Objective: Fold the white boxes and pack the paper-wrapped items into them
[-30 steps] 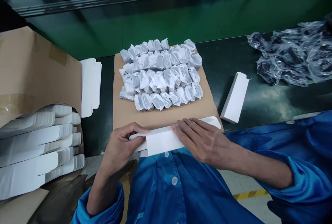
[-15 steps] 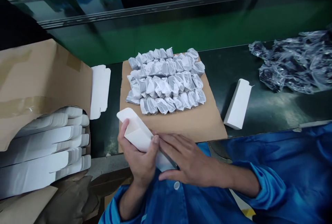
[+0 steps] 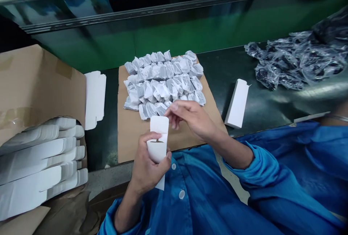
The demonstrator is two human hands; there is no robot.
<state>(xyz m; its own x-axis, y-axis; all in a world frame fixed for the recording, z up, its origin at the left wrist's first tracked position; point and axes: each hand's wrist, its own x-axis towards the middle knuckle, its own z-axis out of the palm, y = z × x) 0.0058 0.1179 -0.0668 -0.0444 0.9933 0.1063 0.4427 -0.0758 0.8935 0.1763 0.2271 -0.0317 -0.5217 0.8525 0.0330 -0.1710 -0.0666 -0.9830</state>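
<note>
In my left hand (image 3: 149, 166) is a narrow white carton (image 3: 157, 151), gripped around its sides. Its top flap stands up and its upper end is partly open. Just beyond the flap, my right hand (image 3: 190, 117) hovers with loosely bent fingers that are apart, and I see nothing in them. Below it and farther back lie rows of small items in whitish wrapping (image 3: 163, 82), on a flat cardboard sheet (image 3: 190, 135). The fingertips of the right hand overlap the front row in view; whether they touch it I cannot tell.
At left a large cardboard box (image 3: 40, 82) holds stacked flat white cartons (image 3: 54, 151); more flat cartons (image 3: 95, 99) lie beside it. A formed white carton (image 3: 237, 104) rests on the dark bench. Clear plastic bags (image 3: 296, 61) heap at right, near another person's blue sleeve (image 3: 320, 144).
My right hand has left the carton's lower side and moved up toward the wrapped items. The carton in my left hand has turned more upright.
</note>
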